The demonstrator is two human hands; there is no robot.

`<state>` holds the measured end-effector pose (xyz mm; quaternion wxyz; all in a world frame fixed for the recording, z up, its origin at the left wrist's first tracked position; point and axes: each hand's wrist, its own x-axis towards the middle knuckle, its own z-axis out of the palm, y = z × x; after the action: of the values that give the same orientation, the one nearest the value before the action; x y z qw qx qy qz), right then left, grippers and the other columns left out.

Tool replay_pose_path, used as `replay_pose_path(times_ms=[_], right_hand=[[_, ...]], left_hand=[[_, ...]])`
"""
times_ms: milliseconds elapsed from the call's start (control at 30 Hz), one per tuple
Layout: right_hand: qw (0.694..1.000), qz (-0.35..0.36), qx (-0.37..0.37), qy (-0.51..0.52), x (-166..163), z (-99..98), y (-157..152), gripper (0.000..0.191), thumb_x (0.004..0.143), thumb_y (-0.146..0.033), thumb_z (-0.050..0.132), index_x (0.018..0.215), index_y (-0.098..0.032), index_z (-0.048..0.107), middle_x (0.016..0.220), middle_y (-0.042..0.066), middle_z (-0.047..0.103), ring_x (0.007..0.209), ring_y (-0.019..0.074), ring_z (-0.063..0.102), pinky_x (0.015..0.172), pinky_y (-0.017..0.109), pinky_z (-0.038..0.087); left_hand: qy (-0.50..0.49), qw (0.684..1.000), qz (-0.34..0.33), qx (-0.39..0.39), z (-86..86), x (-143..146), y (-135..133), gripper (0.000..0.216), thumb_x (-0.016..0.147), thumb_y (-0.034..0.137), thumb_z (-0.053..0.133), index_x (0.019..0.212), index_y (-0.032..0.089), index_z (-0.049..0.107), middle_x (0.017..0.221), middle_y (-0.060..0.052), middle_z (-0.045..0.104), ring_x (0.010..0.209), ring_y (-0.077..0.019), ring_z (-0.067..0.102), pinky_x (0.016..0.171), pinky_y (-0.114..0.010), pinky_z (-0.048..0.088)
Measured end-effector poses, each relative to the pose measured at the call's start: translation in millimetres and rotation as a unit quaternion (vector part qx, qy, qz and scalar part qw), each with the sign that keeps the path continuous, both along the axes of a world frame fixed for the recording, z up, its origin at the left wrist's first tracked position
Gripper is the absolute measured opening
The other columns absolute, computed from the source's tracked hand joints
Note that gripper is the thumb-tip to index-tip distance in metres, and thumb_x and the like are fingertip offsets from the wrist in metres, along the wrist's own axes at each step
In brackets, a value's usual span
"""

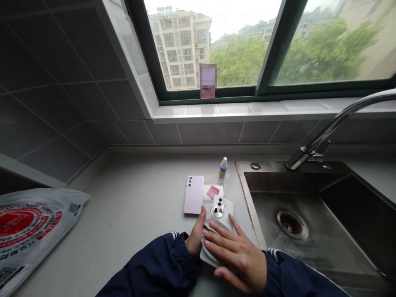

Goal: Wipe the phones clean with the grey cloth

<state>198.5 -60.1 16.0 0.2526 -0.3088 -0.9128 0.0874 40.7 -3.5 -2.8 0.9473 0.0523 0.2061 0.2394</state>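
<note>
On the grey counter, a white phone [220, 208] lies face down with its round camera cluster showing. A pale cloth [208, 255] covers its near half. My right hand [238, 255] lies flat on the cloth with fingers stretched out, pressing on the phone. My left hand [195, 237] grips the phone's left edge, thumb pointing up beside it. A lilac phone [194, 194] lies face down just to the left. A clear packet with a pink slip [213, 192] sits behind the white phone, and a small dropper bottle [223, 167] stands further back.
A steel sink [309, 225] with drain and curved tap [334, 128] lies right of the phones. A printed plastic bag [29, 227] rests on the counter's left. Dark tiled walls and a window sill [247, 110] close the back.
</note>
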Motion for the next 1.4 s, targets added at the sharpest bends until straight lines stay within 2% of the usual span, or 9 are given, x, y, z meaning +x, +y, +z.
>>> replay_pose_path(times_ms=[333,467,600,700,767,933,1000,1200,1400], right_hand=[[1.0,-0.007,0.004,-0.006,5.5,-5.6,5.6,0.048,0.095,-0.035,0.047,0.14,-0.017,0.044,0.142,0.007,0.049,0.142,0.0265,0.028,0.117,0.055,-0.005],[0.999,-0.045,0.007,-0.008,14.0,-8.6,13.7,0.048,0.095,-0.031,0.047,0.141,-0.017,0.042,0.144,0.008,0.046,0.142,0.0264,0.028,0.116,0.056,-0.006],[0.997,-0.075,0.011,-0.01,21.8,-12.5,20.5,0.048,0.095,-0.026,0.046,0.142,-0.018,0.04,0.146,0.008,0.044,0.143,0.0268,0.025,0.117,0.056,0.001],[0.998,-0.065,0.001,-0.005,19.4,-12.3,17.5,0.05,0.095,-0.031,0.046,0.142,-0.016,0.04,0.146,0.009,0.043,0.143,0.0292,0.022,0.117,0.057,0.004],[0.999,-0.042,-0.006,-0.004,13.9,-9.6,12.1,0.052,0.094,-0.036,0.046,0.141,-0.015,0.042,0.145,0.011,0.045,0.143,0.0306,0.022,0.116,0.058,0.001],[0.999,0.024,-0.008,-0.023,3.5,-1.4,2.5,0.054,0.093,-0.044,0.048,0.139,-0.015,0.045,0.143,0.009,0.048,0.143,0.0305,0.025,0.115,0.06,-0.009],[0.999,0.019,0.002,-0.03,5.8,-1.0,4.9,0.053,0.094,-0.042,0.048,0.139,-0.015,0.044,0.144,0.008,0.047,0.142,0.0298,0.026,0.115,0.059,-0.009],[0.997,-0.064,0.027,-0.015,22.1,-6.0,19.9,0.048,0.095,-0.027,0.047,0.141,-0.015,0.041,0.145,0.009,0.045,0.143,0.0281,0.025,0.116,0.058,-0.001],[0.999,-0.035,-0.001,-0.017,17.2,-1.2,13.0,0.051,0.093,-0.036,0.049,0.139,-0.014,0.045,0.145,0.009,0.046,0.143,0.0309,0.023,0.116,0.06,-0.001]], left_hand=[[0.019,1.0,0.018,0.001,10.7,3.7,0.1,0.081,0.088,0.068,0.032,0.126,-0.001,0.054,0.103,-0.018,0.071,0.105,-0.0213,0.065,0.105,-0.028,0.036],[0.004,0.998,0.043,0.044,3.7,3.6,2.1,0.075,0.09,0.064,0.032,0.126,0.001,0.053,0.104,-0.017,0.07,0.108,-0.0235,0.064,0.105,-0.033,0.036],[-0.024,0.996,0.047,0.078,-4.4,5.4,5.3,0.07,0.092,0.061,0.031,0.127,0.004,0.052,0.106,-0.016,0.07,0.111,-0.0233,0.062,0.107,-0.035,0.034],[-0.029,0.995,0.053,0.081,-4.5,4.7,6.1,0.069,0.092,0.059,0.033,0.128,0.004,0.051,0.114,-0.017,0.067,0.114,-0.0229,0.061,0.108,-0.033,0.032],[-0.022,0.997,0.047,0.061,-2.2,2.9,5.9,0.071,0.092,0.06,0.034,0.128,0.001,0.051,0.115,-0.019,0.067,0.112,-0.0227,0.062,0.108,-0.032,0.033],[0.017,1.0,0.015,0.008,3.8,-1.4,5.0,0.08,0.089,0.066,0.035,0.126,-0.003,0.053,0.102,-0.018,0.071,0.096,-0.0195,0.068,0.099,-0.025,0.041],[0.021,1.0,0.014,0.012,3.7,-1.0,5.3,0.08,0.088,0.067,0.036,0.126,-0.002,0.053,0.102,-0.018,0.071,0.095,-0.0198,0.068,0.097,-0.026,0.043],[-0.008,0.996,0.057,0.073,-2.1,4.2,8.2,0.069,0.091,0.059,0.037,0.128,0.003,0.052,0.112,-0.017,0.068,0.107,-0.0218,0.064,0.103,-0.032,0.038],[-0.004,0.997,0.039,0.073,-3.5,1.5,6.3,0.073,0.091,0.062,0.033,0.13,0.003,0.052,0.112,-0.017,0.069,0.107,-0.0222,0.064,0.105,-0.032,0.035]])
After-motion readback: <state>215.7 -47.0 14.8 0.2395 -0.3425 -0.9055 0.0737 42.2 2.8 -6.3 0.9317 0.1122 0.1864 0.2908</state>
